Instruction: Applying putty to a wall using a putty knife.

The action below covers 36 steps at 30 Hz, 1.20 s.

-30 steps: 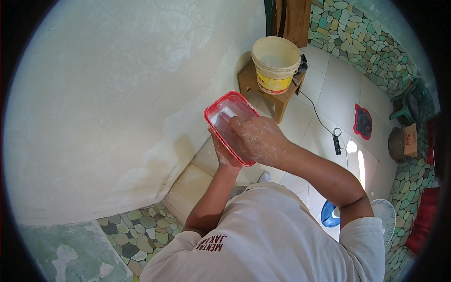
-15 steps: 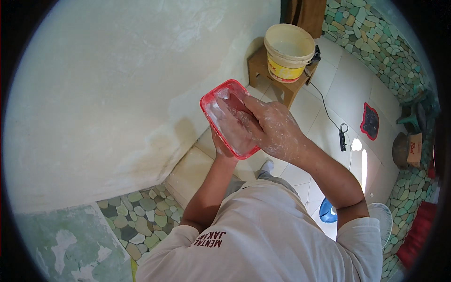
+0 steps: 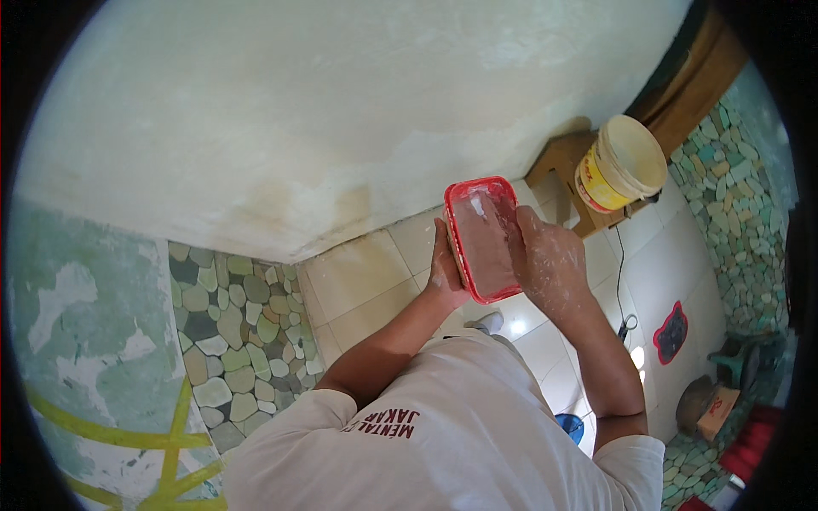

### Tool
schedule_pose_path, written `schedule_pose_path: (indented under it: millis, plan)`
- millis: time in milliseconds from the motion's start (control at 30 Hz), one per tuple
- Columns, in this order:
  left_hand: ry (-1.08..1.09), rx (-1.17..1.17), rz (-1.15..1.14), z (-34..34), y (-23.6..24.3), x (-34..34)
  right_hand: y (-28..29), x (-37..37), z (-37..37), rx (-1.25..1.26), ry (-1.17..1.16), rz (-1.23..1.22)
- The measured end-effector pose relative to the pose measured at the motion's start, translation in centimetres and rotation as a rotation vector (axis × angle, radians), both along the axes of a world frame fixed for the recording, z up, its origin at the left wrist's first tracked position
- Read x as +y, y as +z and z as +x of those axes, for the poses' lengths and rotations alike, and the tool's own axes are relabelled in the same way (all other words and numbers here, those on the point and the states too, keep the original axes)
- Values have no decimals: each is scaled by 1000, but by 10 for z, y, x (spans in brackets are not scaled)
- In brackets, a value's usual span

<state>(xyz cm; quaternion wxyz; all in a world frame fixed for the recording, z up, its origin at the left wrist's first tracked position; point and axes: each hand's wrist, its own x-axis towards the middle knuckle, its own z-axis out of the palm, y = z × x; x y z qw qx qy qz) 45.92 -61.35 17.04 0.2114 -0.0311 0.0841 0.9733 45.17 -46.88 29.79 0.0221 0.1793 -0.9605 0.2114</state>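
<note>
A red rectangular plastic tub [image 3: 479, 300] with pale brownish paste and white smears inside is in front of my body. My left hand [image 3: 450, 277] grips it from the left and below, thumb along the outer side. My right hand [image 3: 552, 262], spotted with white paste, is at the tub's right wall. Its fingers are curled and reach in over the rim; the fingertips and anything in them are hidden from view.
A pale plastered wall [image 3: 324, 111] stands ahead and left. A cream bucket [image 3: 609, 170] with a yellow label sits on a low wooden stool [image 3: 562, 183]. A cable [image 3: 620, 272] and a red-edged dark mat [image 3: 671, 334] lie on the tiled floor [image 3: 358, 268]. Pebble tiling [image 3: 247, 332] borders the left.
My view has turned, so the tub and bucket appear farther right. My right hand has drawn back from the middle of the tub to its right wall, its fingers now more curled.
</note>
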Motion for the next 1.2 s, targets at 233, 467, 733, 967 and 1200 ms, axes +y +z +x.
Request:
schedule_pose_path:
  millis: [233,467,733,967,1200]
  plan:
    - [210,-196,-206,27,-17,-99,-23,-125,31,-134,230,-144]
    - [258,36,-75,60,-12,-197,-14,-204,38,-120,276,-432]
    - [445,-90,-184,91,-15,-251,-27,-281,69,-149,397,-252]
    - [546,93,-103,117,-9,-271,-23,-283,64,-75,474,-262]
    - [705,-36,-185,129,-30,-260,-31,-297,84,43,744,-314]
